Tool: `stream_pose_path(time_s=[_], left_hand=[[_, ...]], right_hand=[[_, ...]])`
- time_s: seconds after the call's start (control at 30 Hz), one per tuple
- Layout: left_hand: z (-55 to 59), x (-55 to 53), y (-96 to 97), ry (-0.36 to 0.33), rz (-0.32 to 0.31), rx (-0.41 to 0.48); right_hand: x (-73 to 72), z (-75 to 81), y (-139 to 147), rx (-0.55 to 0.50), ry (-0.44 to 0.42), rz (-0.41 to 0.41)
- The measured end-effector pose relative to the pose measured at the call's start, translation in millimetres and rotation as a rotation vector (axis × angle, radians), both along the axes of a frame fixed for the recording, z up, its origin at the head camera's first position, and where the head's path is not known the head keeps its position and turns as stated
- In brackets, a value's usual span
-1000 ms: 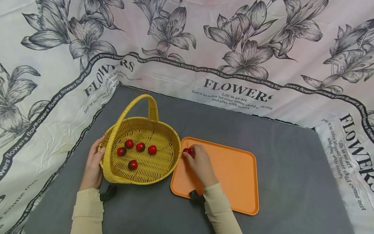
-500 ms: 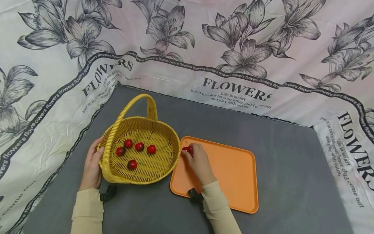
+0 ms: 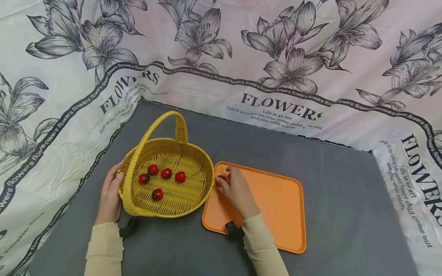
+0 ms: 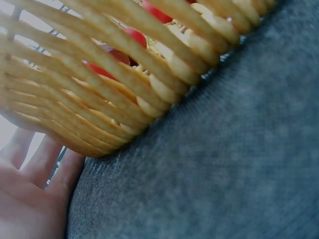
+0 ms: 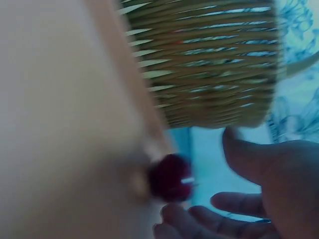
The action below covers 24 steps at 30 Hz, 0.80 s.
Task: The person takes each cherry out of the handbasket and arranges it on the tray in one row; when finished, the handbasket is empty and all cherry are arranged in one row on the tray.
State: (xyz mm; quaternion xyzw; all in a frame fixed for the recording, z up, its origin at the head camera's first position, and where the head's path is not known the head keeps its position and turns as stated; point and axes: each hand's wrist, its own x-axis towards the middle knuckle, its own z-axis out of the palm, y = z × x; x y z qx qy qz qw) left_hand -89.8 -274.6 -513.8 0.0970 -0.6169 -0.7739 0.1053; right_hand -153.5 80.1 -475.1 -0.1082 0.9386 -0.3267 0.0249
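Note:
A yellow wicker basket (image 3: 198,165) with a tall handle holds several dark red cherries (image 3: 166,173). My left hand (image 3: 109,195) rests against the outside of its left wall; in the left wrist view the fingers (image 4: 46,159) look straight and spread under the woven side. On the left part of the orange tray (image 3: 262,199) is a cherry (image 5: 172,178) with its stem up. My right hand (image 3: 239,191) is right beside this cherry. In the right wrist view the fingertips (image 5: 172,214) are close at the cherry, while the thumb (image 5: 234,144) stands apart from it.
The tray lies just right of the basket on a dark grey tabletop (image 3: 345,199). A flower-printed white cloth (image 3: 221,88) rises behind the table and at both sides. Black bands (image 3: 129,227) are on both wrists.
The right hand's fingers have loosened from round the cherry and lifted slightly, beside the tray's left edge. The left hand and basket stay in place.

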Motion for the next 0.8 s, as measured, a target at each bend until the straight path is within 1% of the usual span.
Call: stream_pose_path(time_s=[0.1, 0.2, 0.27, 0.33, 0.37, 0.43, 0.5, 0.57, 0.6, 0.63, 0.67, 0.8], left_hand=[[0.0, -0.7, 0.3, -0.003, 0.004, 0.003], [2.0, -1.0, 1.0, 0.003, 0.013, 0.004], [2.9, -0.7, 1.2, 0.007, 0.01, 0.0], [4.1, -0.7, 1.5, 0.011, 0.005, -0.009], [4.5, -0.7, 1.7, 0.012, 0.001, -0.014], [5.1, -0.6, 1.8, 0.016, -0.003, -0.02], [5.3, -0.5, 1.6, 0.016, -0.005, -0.023], [4.9, -0.2, 1.3, 0.013, -0.006, -0.025], [4.7, -0.2, 1.0, 0.011, -0.006, -0.025], [4.3, -0.2, 0.8, 0.009, -0.007, -0.027], [4.0, -0.1, 0.7, 0.006, -0.008, -0.029], [3.7, 1.5, 0.5, 0.001, -0.01, -0.044]], right_hand=[[2.1, 17.6, -1.6, -0.001, 0.045, 0.017], [2.6, 40.1, -8.8, 0.006, 0.125, 0.038], [2.3, 55.3, -17.0, 0.02, 0.163, 0.068], [0.3, 68.5, -27.9, 0.048, 0.165, 0.114], [-1.3, 73.9, -34.2, 0.067, 0.153, 0.149], [-6.4, 81.6, -49.7, 0.103, 0.101, 0.243], [-12.4, 85.0, -68.5, 0.141, 0.022, 0.328], [-16.4, 85.0, -88.5, 0.195, -0.063, 0.383], [-17.9, 83.6, -98.5, 0.223, -0.11, 0.396], [-18.6, 81.6, -107.8, 0.261, -0.15, 0.396], [-18.5, 79.1, -116.6, 0.305, -0.182, 0.379], [-14.8, 67.6, -144.2, 0.515, -0.282, 0.261]])
